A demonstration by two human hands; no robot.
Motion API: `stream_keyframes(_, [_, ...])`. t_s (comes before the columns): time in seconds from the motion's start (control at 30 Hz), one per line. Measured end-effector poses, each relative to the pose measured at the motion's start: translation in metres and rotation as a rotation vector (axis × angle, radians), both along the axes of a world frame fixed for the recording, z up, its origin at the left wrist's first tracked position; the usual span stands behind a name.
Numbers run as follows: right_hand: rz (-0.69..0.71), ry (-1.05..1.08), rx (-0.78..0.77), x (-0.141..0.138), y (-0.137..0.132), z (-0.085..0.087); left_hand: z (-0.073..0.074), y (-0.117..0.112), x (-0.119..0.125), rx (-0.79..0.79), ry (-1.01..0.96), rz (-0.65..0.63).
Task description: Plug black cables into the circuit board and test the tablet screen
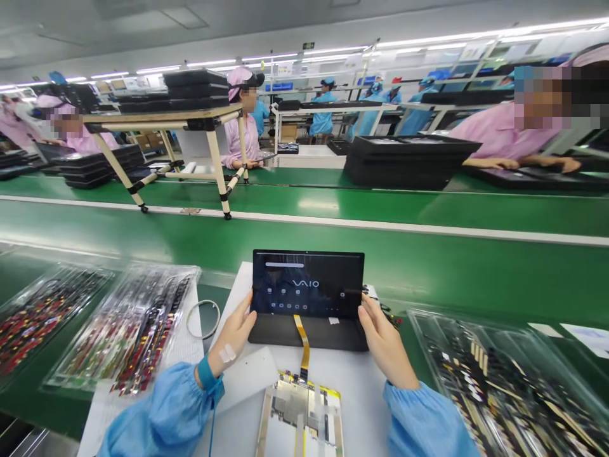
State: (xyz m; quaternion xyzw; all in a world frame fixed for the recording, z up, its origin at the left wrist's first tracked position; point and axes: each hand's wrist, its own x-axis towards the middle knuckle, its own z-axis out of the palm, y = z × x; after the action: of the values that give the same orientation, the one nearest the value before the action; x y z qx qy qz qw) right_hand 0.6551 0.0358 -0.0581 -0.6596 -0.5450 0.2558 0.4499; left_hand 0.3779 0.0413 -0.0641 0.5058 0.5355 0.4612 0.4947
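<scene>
A tablet screen (308,282) stands tilted up in front of me, lit with a VAIO logo and rows of icons. Its lower edge meets a dark stand (276,330). My left hand (239,330) grips the left side, thumb in front and fingers partly hidden behind. On the right side, my right hand (384,339) holds it the same way. A yellow ribbon cable (301,333) runs from the screen down to an opened tablet body (299,412) with its circuit board exposed. A blue wrist strap (208,373) with a cord circles my left wrist.
Clear trays of cables and flex parts (137,324) lie at left, another parts tray (495,374) at right. A coiled white cable (203,319) is near my left hand. Across the green bench (428,260) are a small rack (176,117), black tray stacks (404,162) and several co-workers.
</scene>
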Motion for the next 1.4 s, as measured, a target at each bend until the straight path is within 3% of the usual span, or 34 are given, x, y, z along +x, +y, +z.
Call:
stream_keyframes(0.6, [-0.063,0.008,-0.008,-0.001,-0.01,-0.007,0.001,-0.002,-0.003,-0.034,-0.077,-0.04])
stream_keyframes(0.8, [-0.049,0.008,-0.027,0.0,-0.009,-0.001,0.003,0.0,-0.007,-0.059,-0.096,-0.051])
stream_keyframes(1.0, [-0.013,0.003,-0.065,-0.002,-0.026,0.008,0.004,-0.003,-0.018,-0.06,-0.092,-0.013])
stream_keyframes(1.4, [-0.061,0.0,-0.021,-0.011,-0.041,0.008,0.01,-0.004,-0.017,-0.082,-0.106,-0.005])
